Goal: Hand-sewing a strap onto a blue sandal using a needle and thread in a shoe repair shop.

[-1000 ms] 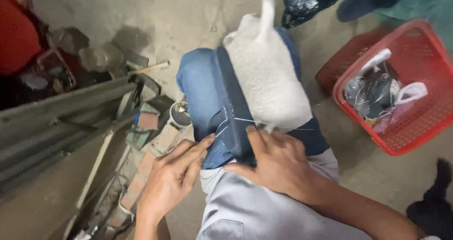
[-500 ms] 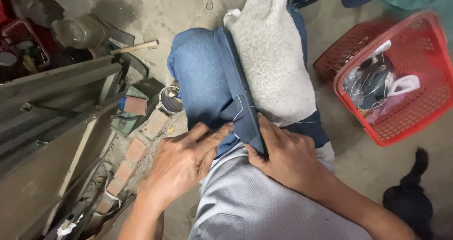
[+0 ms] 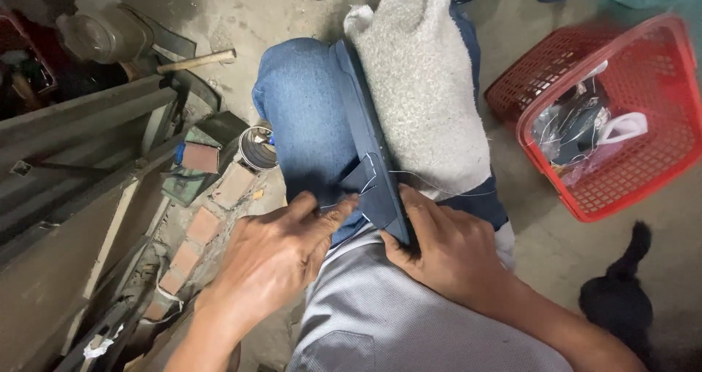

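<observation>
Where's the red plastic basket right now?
In the head view, the red plastic mesh basket sits on the concrete floor at the right edge, beyond the right hand and right of the grey woolly cloth.

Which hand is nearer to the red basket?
Right. The right hand presses the dark blue strip on the lap, on the side toward the red basket. The left hand lies beyond the strip, farther away.
</observation>
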